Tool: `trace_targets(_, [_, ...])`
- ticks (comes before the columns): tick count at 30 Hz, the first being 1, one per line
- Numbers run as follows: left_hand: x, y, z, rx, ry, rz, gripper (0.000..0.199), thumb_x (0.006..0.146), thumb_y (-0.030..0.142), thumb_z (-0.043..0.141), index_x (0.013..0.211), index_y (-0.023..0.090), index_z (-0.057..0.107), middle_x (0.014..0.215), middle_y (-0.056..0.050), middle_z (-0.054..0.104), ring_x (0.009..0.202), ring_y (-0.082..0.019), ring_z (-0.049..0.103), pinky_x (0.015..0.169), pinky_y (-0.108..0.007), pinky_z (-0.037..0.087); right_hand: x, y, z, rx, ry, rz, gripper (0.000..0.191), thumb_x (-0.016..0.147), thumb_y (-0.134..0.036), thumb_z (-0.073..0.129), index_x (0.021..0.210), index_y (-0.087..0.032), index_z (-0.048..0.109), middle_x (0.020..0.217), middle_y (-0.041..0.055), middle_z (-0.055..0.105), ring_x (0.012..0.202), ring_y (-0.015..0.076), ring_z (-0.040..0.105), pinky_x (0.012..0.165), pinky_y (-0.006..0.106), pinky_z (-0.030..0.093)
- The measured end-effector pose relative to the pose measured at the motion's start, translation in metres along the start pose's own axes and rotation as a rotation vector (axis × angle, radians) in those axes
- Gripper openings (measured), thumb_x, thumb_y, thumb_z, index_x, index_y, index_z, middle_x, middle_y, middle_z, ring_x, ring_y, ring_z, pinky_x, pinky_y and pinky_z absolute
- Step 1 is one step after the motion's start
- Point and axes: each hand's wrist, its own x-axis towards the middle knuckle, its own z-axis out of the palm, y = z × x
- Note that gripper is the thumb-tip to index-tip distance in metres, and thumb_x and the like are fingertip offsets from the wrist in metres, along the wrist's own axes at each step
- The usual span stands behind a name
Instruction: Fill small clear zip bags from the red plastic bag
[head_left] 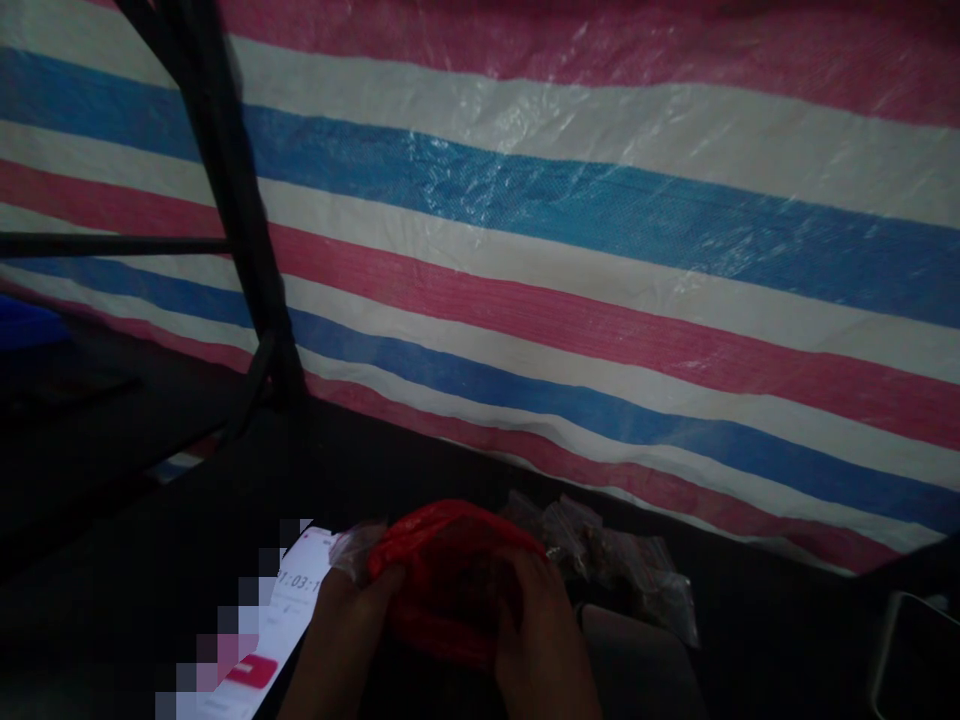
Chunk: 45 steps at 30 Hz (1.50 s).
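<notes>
The fingers [393, 580] of the left hand [364, 612] are closed on the near-left rim of a thin, glossy red plastic bag [442, 520], the thumb lying over its edge. Those of the right hand [534, 612] curl at the opposite rim and partly into the mouth; whether they grip the film or something inside, I cannot tell. The bag thus sits between the two sets of fingers, probably held from both sides because such limp film would otherwise fall shut. Its contents are too dark to make out.

Counting: two hands, one red bag, and one lit white-screened phone [289, 610] just left of the left fingers, perhaps laid there so that its screen can be read. One crumpled clear plastic bag [357, 548] shows just beyond the left fingers; held or merely lying there, I cannot say. Beyond and to the right of the right fingers lies a heap of small clear plastic bags [600, 545], at least three, overlapping too much for a sure count, perhaps grouped for easy reach. One flat grey round-cornered object [637, 660] lies right of the right hand, nearer the wearer than the heap.
</notes>
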Motion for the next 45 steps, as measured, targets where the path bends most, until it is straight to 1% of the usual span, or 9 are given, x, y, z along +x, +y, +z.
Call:
trace_targets(5, [-0.007,0.009,0.005,0.095,0.054,0.047,0.037,0.067,0.036,0.071,0.101,0.022,0.071,0.098,-0.007,0.081,0.097,-0.035,0.077,0.079,-0.042,0.063,-0.001,0.001,0.001,-0.181,-0.075,0.087,0.077,0.071,0.013,0.04,0.135,-0.016,0.073,0.146,0.0129,0.069,0.144,0.029,0.058,0.123,0.045,0.044])
trace_targets(9, [-0.01,0.003,0.008,0.186,-0.024,0.11,0.03,0.074,0.039,0.064,0.1,0.024,0.068,0.103,-0.008,0.081,0.107,-0.036,0.076,0.079,-0.041,0.063,-0.003,0.013,0.01,-0.177,-0.096,0.069,0.08,0.071,0.012,0.041,0.136,-0.021,0.073,0.15,0.0097,0.067,0.145,0.0247,0.058,0.121,0.039,0.046])
trace_targets(16, [-0.012,-0.024,0.019,0.35,-0.115,0.081,0.062,0.067,0.04,0.061,0.125,0.018,0.061,0.127,-0.017,0.077,0.126,-0.04,0.071,0.112,-0.052,0.053,-0.003,0.017,0.017,-0.178,-0.077,0.105,0.073,0.083,0.007,0.044,0.146,-0.021,0.068,0.158,0.0114,0.061,0.152,0.0274,0.052,0.123,0.041,0.045])
trace_targets(20, [-0.017,-0.022,0.03,0.25,-0.198,0.064,0.048,0.064,0.029,0.067,0.111,0.023,0.064,0.111,-0.01,0.081,0.114,-0.036,0.076,0.103,-0.047,0.058,-0.003,0.011,0.024,-0.108,0.034,0.045,0.061,0.089,0.002,0.051,0.142,-0.021,0.071,0.155,0.0128,0.064,0.15,0.0285,0.054,0.123,0.043,0.045])
trace_targets(25, [-0.017,-0.008,0.033,0.048,-0.188,0.009,0.038,0.06,0.027,0.072,0.097,0.024,0.067,0.088,-0.004,0.081,0.089,-0.033,0.079,0.084,-0.045,0.064,-0.003,0.011,0.028,-0.119,0.023,0.053,0.067,0.084,0.007,0.051,0.143,-0.018,0.071,0.157,0.0143,0.062,0.153,0.0313,0.049,0.126,0.048,0.041])
trace_targets(28, [-0.014,-0.003,0.031,-0.01,-0.147,-0.033,0.035,0.06,0.026,0.074,0.095,0.023,0.067,0.082,-0.003,0.081,0.083,-0.031,0.079,0.079,-0.042,0.064,-0.003,0.013,0.023,-0.103,-0.013,0.075,0.072,0.08,0.008,0.047,0.142,-0.018,0.072,0.156,0.0134,0.063,0.151,0.0323,0.053,0.125,0.05,0.043])
trace_targets(31, [-0.012,-0.004,0.028,-0.057,-0.133,-0.116,0.032,0.065,0.026,0.074,0.096,0.023,0.064,0.08,-0.003,0.08,0.075,-0.03,0.079,0.071,-0.04,0.064,-0.002,0.014,0.016,-0.012,-0.053,-0.001,0.068,0.082,0.005,0.045,0.138,-0.02,0.074,0.149,0.0117,0.069,0.144,0.0286,0.06,0.123,0.046,0.046])
trace_targets(35, [-0.011,-0.009,0.025,-0.167,-0.156,-0.146,0.034,0.07,0.023,0.076,0.102,0.021,0.063,0.088,-0.004,0.082,0.082,-0.028,0.08,0.072,-0.037,0.064,-0.001,0.012,0.009,0.105,-0.057,-0.03,0.062,0.08,0.004,0.044,0.127,-0.022,0.077,0.134,0.0093,0.075,0.13,0.0245,0.069,0.114,0.039,0.051])
trace_targets(45, [-0.013,-0.003,0.011,0.144,-0.079,0.049,0.032,0.071,0.033,0.08,0.095,0.029,0.06,0.085,-0.002,0.075,0.084,-0.032,0.075,0.07,-0.038,0.058,-0.003,0.008,0.001,0.076,-0.063,0.0,0.062,0.077,0.007,0.045,0.12,-0.022,0.079,0.13,0.0096,0.077,0.125,0.026,0.071,0.107,0.037,0.053])
